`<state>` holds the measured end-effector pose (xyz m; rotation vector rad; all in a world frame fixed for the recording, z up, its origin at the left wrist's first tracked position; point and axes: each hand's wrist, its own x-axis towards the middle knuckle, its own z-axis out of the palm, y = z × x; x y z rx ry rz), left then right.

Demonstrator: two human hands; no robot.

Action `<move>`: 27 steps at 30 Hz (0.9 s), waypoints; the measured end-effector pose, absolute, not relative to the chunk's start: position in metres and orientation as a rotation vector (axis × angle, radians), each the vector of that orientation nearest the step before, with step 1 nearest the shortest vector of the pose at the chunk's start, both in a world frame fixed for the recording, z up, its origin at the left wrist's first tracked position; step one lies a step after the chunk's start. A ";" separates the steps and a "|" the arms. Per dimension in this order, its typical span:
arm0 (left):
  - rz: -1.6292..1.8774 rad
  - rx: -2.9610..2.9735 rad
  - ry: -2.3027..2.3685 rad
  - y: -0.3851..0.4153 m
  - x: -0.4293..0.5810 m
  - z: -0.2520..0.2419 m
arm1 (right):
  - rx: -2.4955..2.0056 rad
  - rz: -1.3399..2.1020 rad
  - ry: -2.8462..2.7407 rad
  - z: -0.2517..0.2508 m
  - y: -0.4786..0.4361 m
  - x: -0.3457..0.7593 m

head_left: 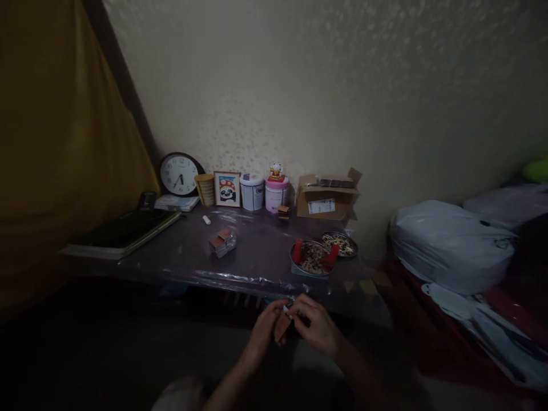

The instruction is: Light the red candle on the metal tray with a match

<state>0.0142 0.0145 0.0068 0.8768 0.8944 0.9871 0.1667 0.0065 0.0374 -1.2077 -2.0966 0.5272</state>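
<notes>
Just in front of the table's near edge, my left hand (265,329) grips a small brown matchbox (282,325) by its side. My right hand (315,324) is closed at the upper end of the box, its thumb and fingertips pinching near a small white part there. What exactly the right fingertips hold is too small and dark to make out. On the table beyond stands a round metal tin (312,260) of dark-tipped sticks, with red pieces at its sides. A second round dish (340,244) of pale sticks lies behind it.
A plastic-wrapped stack of small boxes (223,242) sits mid-table. Along the wall stand a clock (178,174), a framed panda picture (227,189), two tubs (252,193) and an opened cardboard box (323,202). Large books (124,231) lie left; a white bag (449,242) bulges at right.
</notes>
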 end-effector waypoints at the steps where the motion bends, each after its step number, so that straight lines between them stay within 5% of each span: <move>1: 0.986 0.880 0.892 0.014 0.015 0.007 | -1.204 0.542 -2.092 0.037 0.006 0.165; 13: 1.097 0.831 0.818 0.017 0.012 0.013 | -1.030 0.924 -1.486 0.038 0.016 0.165; 27: 1.477 0.927 0.987 0.016 0.003 0.026 | -1.139 0.324 -1.887 0.032 -0.008 0.130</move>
